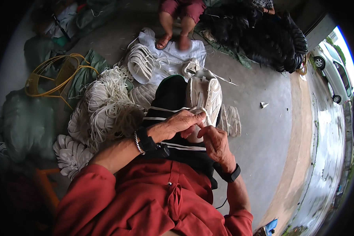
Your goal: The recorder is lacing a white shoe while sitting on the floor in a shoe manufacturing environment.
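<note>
Across my lap, over dark cloth with white stripes, lies a cream sneaker (214,94), its toe end partly covered by my hands. A pale shoelace (207,118) runs from its eyelets down between my fingers. My left hand (185,121) pinches the lace between thumb and fingers at the shoe's near end. Close beside it, my right hand (216,144) is curled, thumb and forefinger closed on the lace; its fingertips almost touch the left ones. Part of the lace is hidden by the fingers.
Left of my legs is a heap of white laces (106,98) among stacked pale shoe uppers (71,153). A yellow-framed chair (59,80) stands farther left. Ahead, a person's sandaled feet (163,41) rest by a white sack (196,53). Dark pieces (259,39) are piled at far right.
</note>
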`<state>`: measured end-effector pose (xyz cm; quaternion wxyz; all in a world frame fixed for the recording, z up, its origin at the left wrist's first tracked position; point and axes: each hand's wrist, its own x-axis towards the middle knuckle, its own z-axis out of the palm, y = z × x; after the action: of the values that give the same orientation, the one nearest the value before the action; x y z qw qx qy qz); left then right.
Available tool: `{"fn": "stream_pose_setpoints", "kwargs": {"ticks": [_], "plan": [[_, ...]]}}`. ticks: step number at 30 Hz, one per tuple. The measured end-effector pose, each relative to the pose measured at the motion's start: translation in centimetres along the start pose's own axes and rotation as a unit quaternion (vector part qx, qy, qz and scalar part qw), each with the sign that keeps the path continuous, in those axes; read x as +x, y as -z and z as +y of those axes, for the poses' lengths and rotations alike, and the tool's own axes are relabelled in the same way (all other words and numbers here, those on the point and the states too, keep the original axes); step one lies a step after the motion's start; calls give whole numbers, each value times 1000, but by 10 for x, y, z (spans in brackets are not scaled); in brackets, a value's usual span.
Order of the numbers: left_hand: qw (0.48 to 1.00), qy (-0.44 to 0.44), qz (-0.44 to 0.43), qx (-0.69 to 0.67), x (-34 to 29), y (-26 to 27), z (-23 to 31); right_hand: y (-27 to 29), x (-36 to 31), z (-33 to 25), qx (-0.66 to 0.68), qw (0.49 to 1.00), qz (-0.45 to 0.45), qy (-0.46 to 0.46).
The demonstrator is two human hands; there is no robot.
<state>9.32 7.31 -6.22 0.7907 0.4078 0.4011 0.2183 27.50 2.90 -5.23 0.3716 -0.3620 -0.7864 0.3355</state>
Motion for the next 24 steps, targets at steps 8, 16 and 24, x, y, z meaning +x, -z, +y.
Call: {"fn": "stream_pose_setpoints", "kwargs": {"ticks": [8,16,24], "plan": [[990,-14,-45,-130,9,-6,-7,-10,-7,-1,-39,999,-5,23],[960,-224,110,128,6,-16,-11,-18,-6,2,265,915,150,-264],[702,-393,355,477,17,25,-11,-11,8,53,142,921,245,-268]]}}
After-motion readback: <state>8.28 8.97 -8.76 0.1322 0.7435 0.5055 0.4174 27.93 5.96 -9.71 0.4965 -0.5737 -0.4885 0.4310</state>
